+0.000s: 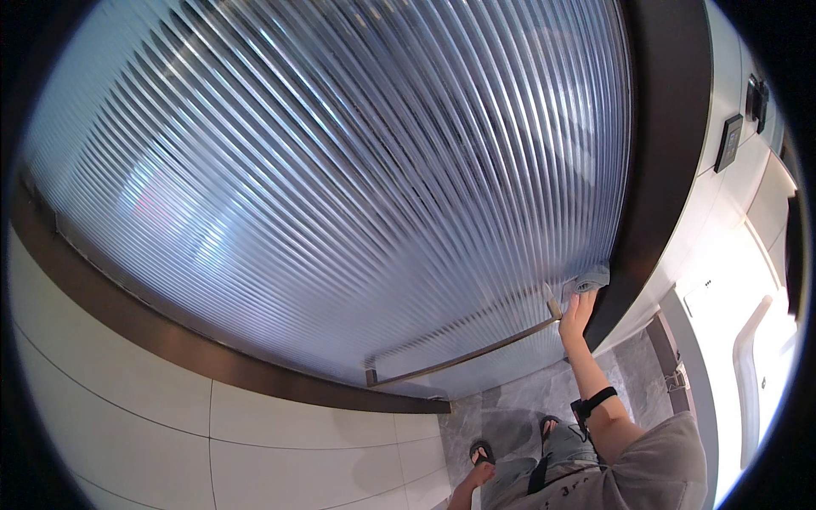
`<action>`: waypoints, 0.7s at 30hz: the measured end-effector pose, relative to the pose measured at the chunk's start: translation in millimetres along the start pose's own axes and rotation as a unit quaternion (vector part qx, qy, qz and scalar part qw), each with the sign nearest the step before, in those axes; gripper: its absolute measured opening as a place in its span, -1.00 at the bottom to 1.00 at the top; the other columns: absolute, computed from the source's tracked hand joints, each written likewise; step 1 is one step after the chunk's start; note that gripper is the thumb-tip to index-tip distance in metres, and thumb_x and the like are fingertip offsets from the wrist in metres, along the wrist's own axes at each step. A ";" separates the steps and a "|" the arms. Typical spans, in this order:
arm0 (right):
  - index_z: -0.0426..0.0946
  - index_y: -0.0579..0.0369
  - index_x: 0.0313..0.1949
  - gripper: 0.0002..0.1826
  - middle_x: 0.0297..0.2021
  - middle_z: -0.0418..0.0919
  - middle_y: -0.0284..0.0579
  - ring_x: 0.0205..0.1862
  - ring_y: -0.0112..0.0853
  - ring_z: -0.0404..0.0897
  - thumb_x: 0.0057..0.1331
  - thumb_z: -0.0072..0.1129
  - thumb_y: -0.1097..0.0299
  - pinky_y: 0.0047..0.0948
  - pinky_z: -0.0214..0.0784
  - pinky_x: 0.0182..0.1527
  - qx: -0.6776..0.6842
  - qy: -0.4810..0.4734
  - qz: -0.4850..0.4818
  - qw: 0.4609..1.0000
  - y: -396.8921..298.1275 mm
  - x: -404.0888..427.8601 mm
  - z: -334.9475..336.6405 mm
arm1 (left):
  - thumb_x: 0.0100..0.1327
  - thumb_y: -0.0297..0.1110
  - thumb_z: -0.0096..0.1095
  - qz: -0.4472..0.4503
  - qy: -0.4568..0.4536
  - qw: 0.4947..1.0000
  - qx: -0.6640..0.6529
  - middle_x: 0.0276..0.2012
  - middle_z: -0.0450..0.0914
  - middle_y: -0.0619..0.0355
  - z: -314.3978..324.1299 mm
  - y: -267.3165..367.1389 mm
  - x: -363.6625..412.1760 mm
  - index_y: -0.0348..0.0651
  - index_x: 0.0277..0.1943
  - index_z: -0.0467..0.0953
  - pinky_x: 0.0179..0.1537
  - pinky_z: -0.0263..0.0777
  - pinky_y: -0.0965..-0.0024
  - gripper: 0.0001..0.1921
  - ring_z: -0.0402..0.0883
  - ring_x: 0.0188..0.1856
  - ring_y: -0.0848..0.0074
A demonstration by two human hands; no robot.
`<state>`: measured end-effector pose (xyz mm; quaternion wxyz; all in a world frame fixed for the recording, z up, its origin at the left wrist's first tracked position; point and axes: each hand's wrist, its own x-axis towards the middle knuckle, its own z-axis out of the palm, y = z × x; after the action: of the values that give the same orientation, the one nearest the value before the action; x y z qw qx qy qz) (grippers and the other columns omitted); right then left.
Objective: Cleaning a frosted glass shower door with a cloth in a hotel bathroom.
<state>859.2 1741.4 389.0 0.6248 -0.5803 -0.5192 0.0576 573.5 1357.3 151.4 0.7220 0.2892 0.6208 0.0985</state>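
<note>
A folded grey-blue cloth lies under my right hand, pressed against the ribbed glass panel close to its dark frame. Just left of that hand, a long metal towel bar or door handle runs across the lower glass. My left hand hangs low near my leg, beside the white tiled wall; its fingers look curled, and whether anything is in them is too small to tell.
A dark wall panel is mounted on the tiles at the right. Below it is a brightly lit white fixture. Grey marble-look floor lies around my sandalled feet. A brown frame borders the glass at the lower left.
</note>
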 end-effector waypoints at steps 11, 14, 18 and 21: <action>0.44 0.30 -0.16 -0.69 0.27 0.13 0.19 0.30 0.21 0.04 0.07 0.02 0.47 0.11 -0.09 0.27 -0.046 -0.164 -0.233 0.957 -47.3 -8.0 -31.0 | 0.33 -0.15 -0.12 0.018 0.067 0.995 0.077 -0.32 0.57 0.02 5.0 25.7 -10.2 -0.36 -0.21 0.43 -0.20 0.40 0.30 -0.63 0.56 -0.28 0.32; 0.43 0.31 -0.23 -0.74 0.26 0.16 0.17 0.31 0.18 0.05 0.05 0.00 0.49 0.09 -0.08 0.28 -0.027 -0.201 -0.229 0.952 -64.1 -8.2 -35.8 | 0.36 -0.15 -0.11 -0.003 0.049 0.990 0.131 -0.21 0.54 -0.01 -10.0 25.5 -9.5 -0.37 -0.11 0.40 -0.13 0.43 0.29 -0.63 0.56 -0.21 0.33; 0.40 0.35 0.02 -0.53 0.22 0.23 0.18 0.30 0.10 0.12 0.07 -0.14 0.50 0.02 -0.11 0.31 0.008 -0.179 -0.219 0.959 -101.2 7.8 -66.6 | 0.36 -0.14 -0.14 0.030 0.063 0.991 0.113 -0.30 0.57 0.03 -10.5 23.0 -13.1 -0.32 -0.17 0.43 -0.19 0.40 0.28 -0.64 0.56 -0.25 0.30; 0.39 0.36 0.03 -0.53 0.18 0.29 0.16 0.27 0.05 0.20 0.11 -0.20 0.49 0.00 -0.10 0.31 0.012 -0.113 -0.255 0.960 -124.1 13.4 -79.7 | 0.36 -0.12 -0.14 0.052 0.085 0.990 0.098 -0.36 0.57 0.05 -3.9 15.6 -20.1 -0.30 -0.21 0.46 -0.22 0.40 0.29 -0.63 0.56 -0.31 0.30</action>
<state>856.5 1657.7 511.1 0.5634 -0.4103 -0.7164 -0.0325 569.0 1361.1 176.5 0.6283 0.3809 0.6711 0.0984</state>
